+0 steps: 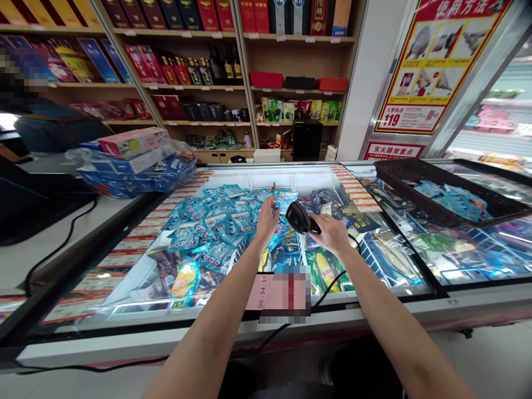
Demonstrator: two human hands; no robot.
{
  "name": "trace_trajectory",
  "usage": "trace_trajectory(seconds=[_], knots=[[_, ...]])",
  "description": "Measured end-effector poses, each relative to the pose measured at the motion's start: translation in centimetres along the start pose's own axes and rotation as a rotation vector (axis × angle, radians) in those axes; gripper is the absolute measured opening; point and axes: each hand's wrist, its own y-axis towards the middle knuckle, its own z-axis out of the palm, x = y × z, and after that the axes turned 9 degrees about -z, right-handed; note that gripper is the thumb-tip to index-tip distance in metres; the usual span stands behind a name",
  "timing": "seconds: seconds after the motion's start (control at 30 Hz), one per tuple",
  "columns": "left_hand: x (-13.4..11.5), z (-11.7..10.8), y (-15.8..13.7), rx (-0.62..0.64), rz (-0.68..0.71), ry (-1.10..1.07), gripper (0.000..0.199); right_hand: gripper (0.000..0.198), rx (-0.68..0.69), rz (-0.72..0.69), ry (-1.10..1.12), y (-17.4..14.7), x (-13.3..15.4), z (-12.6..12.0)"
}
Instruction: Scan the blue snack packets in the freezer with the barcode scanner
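My left hand [268, 219] pinches a small light-blue packet [286, 199] by its left edge, holding it above the glass freezer top. My right hand [331, 234] is wrapped round the handle of a black barcode scanner [299, 217], whose head points left, close to the packet. A black cable [332, 284] runs from the scanner side toward the freezer's front edge. Left of my hands, a wide heap of similar blue packets [208, 224] lies on the freezer glass. A pink screen showing a timer [260, 296] sits at the front edge, partly pixelated.
A dark brown tray [457, 220] holding more blue packets stands on the freezer at right. Plastic-wrapped boxes [137, 166] are stacked at left, near a person in dark clothing [58, 124]. Shelves with boxes and bottles line the back; a red sign [440, 61] hangs at right.
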Motion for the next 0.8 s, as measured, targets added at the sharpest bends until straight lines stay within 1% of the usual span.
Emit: trace_trajectory(seconds=[0.8], knots=[[-0.53, -0.24, -0.23, 0.019, -0.030, 0.063, 0.040, 0.038, -0.003, -0.025, 0.004, 0.04, -0.06, -0.15]])
